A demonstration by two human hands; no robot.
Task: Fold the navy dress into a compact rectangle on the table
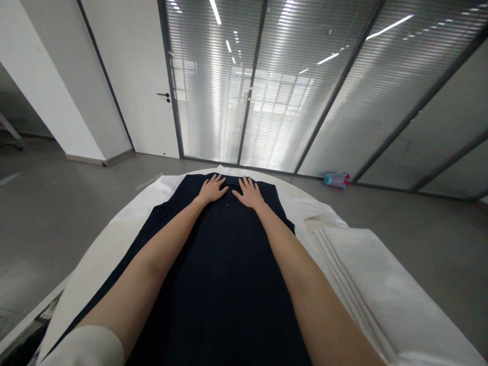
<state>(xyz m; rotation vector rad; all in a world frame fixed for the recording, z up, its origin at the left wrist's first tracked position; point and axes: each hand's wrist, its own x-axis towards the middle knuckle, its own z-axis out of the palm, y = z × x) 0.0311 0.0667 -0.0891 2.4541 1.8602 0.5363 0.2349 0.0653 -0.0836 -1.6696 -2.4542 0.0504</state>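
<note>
Apparently smoothing a dark-navy cloth garment (229,264)
Left hand (211,189) and right hand (249,194) lie flat, grip released; next move likely needs even pressure.

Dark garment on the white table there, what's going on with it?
A person is resting both palms on the dark garment, left hand and right hand side by side near its far end. It lies spread lengthwise over the white table. White fabric shows beyond its edges, and a folded white cloth lies to the right.
</note>
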